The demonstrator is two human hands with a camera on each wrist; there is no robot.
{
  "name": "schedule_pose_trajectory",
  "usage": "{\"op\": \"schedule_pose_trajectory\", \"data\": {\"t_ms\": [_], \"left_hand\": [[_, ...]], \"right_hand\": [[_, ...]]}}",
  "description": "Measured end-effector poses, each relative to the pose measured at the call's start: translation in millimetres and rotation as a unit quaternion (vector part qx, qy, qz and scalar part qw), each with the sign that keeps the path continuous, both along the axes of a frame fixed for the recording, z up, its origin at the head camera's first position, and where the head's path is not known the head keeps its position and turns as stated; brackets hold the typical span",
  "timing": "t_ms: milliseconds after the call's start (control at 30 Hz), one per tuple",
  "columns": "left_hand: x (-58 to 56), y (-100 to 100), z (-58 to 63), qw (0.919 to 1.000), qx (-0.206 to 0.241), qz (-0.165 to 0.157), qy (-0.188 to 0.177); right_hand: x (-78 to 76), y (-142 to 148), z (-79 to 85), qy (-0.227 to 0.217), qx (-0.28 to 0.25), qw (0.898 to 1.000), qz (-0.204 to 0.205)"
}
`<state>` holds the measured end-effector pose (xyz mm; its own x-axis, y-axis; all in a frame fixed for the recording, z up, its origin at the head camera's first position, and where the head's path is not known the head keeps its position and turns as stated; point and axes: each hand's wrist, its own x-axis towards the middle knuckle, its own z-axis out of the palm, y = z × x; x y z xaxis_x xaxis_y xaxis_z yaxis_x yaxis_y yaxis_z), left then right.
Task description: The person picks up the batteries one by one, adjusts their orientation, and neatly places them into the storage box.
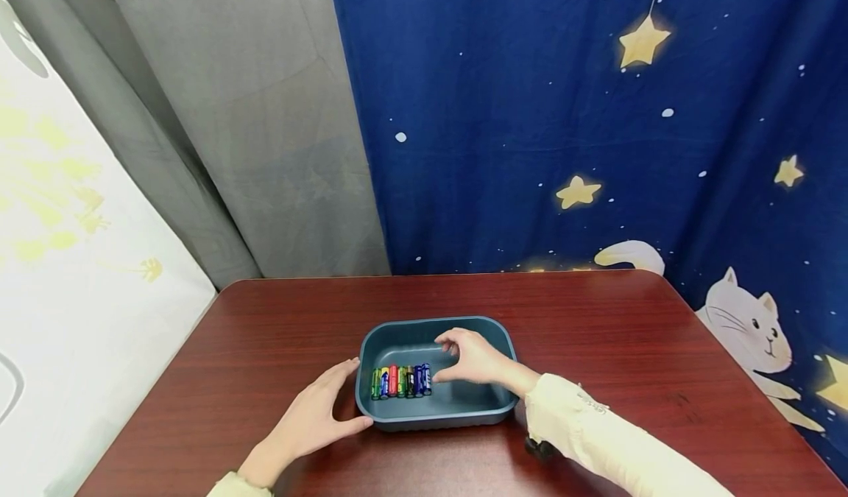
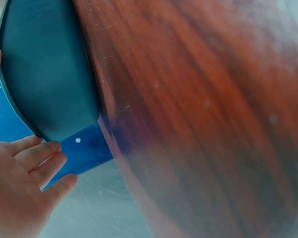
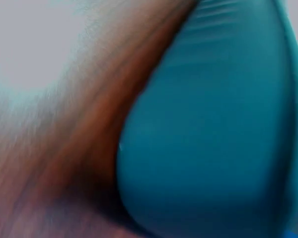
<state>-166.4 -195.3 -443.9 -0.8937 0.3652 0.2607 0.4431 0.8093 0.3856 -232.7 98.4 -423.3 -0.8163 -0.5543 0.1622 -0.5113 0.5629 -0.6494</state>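
Observation:
A row of several batteries (image 1: 401, 381) in green, blue, red and black lies side by side in a blue-green plastic tub (image 1: 444, 418), toward its left. My left hand (image 1: 316, 411) is at the tub's left end, thumb and fingers spread, with the fingertips at the rim. In the left wrist view the left hand (image 2: 25, 173) shows extended fingers against the tub wall (image 2: 49, 74). Over the tub's inside, my right hand (image 1: 478, 358) has thumb and fingers apart, just right of the row, with nothing visible between them. The right wrist view shows only the tub's outer wall (image 3: 203, 129).
The tub stands on a reddish-brown wooden table (image 1: 291, 335). Behind it hang a grey curtain (image 1: 265, 114) and a blue curtain (image 1: 503, 114) with stars. A small dark object (image 1: 539, 447) shows under the right sleeve (image 1: 596, 434).

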Motion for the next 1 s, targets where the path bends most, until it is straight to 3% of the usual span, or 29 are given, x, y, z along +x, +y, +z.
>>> {"op": "schedule_pose_trajectory", "data": {"t_ms": [567, 733, 1000], "left_hand": [[-0.4, -0.7, 0.3, 1.0, -0.001, 0.0, 0.001], [-0.6, -0.6, 0.4, 1.0, -0.003, -0.001, 0.007], [-0.5, -0.9, -0.3, 0.9999, -0.004, -0.003, 0.01]], "right_hand": [[4.7, 63.1, 34.0, 0.045, -0.087, 0.994, -0.047], [9.3, 83.6, 32.2, 0.039, -0.1, 0.992, -0.067], [20.1, 115.8, 15.8, 0.034, -0.092, 0.991, -0.093]]}}
